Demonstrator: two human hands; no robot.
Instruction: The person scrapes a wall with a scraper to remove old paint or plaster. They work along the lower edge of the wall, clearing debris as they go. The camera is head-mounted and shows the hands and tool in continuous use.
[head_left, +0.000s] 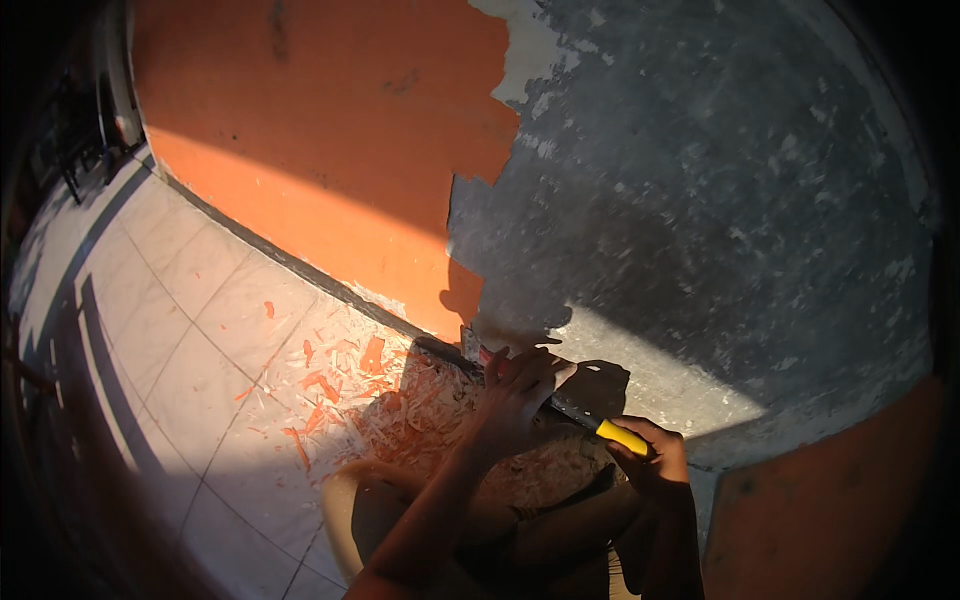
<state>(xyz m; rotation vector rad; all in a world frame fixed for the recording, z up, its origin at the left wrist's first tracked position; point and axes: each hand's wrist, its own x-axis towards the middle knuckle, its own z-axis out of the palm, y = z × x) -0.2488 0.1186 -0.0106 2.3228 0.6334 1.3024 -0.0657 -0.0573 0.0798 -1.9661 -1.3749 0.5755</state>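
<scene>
A long hand scraper (621, 436) with a yellow-and-black handle lies across the space before my knees, pointing up-left at the base of the wall. My right hand (658, 450) grips the yellow end of its handle. Over the tool's front part rests my left hand (525, 382), fingers bent around it, hiding most of the blade end. A red bit shows beside the left fingers; what it belongs to is unclear. The fingers are close to the wall's foot, where orange paint (360, 247) meets bare grey plaster (675, 225) along a jagged edge.
Orange and whitish paint flakes (371, 356) litter the tiled floor (199, 277) along the wall and under my hands. A dark strip (300, 277) follows the wall's base. My bent legs (570, 532) are close below. Another orange surface (817, 495) stands at the right.
</scene>
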